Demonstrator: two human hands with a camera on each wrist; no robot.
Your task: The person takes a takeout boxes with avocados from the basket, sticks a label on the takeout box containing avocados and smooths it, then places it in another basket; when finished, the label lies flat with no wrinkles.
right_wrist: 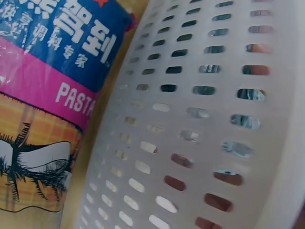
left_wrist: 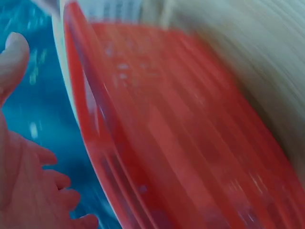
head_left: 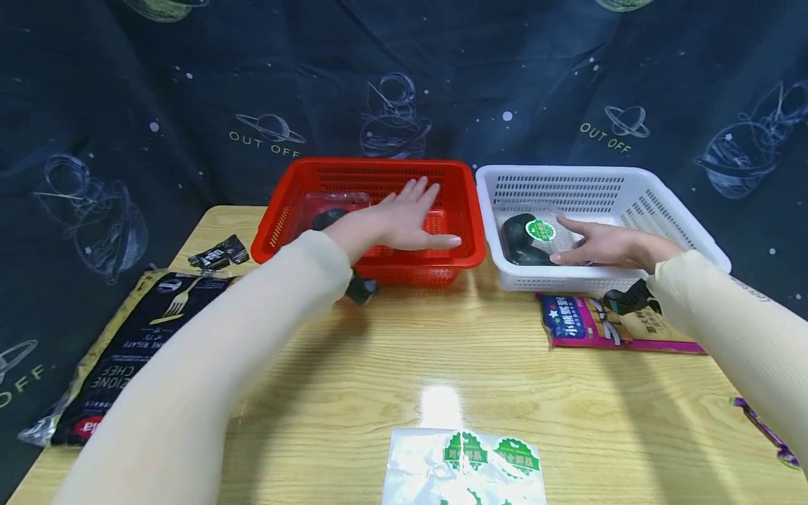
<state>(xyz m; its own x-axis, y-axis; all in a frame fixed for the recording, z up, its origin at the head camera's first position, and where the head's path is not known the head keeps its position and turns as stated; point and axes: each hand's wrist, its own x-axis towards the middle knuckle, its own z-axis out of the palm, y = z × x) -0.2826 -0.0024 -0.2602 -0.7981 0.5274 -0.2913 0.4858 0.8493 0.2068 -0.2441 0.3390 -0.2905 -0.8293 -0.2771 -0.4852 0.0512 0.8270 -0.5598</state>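
In the head view my left hand [head_left: 404, 217] is over the red basket [head_left: 372, 273], fingers straight and thumb spread, holding nothing. Inside that basket, partly behind the forearm, lies a clear plastic box [head_left: 307, 210] with a dark item in it. My right hand [head_left: 612, 245] reaches into the white basket [head_left: 562, 280] and grips the right end of another clear plastic box [head_left: 562, 238], thumb at the near side and fingers over the far side. This box holds dark rounded items and bears a round green sticker [head_left: 540, 230]. Through the basket holes, the right wrist view shows parts of the fingers [right_wrist: 256, 70].
A pasta packet [head_left: 568, 322] lies just in front of the white basket. On the left are a large dark pasta bag [head_left: 139, 337] and a small black wrapped bar [head_left: 219, 254]. A sheet of green stickers [head_left: 463, 466] lies at the front; a purple wrapper [head_left: 766, 431] is far right.
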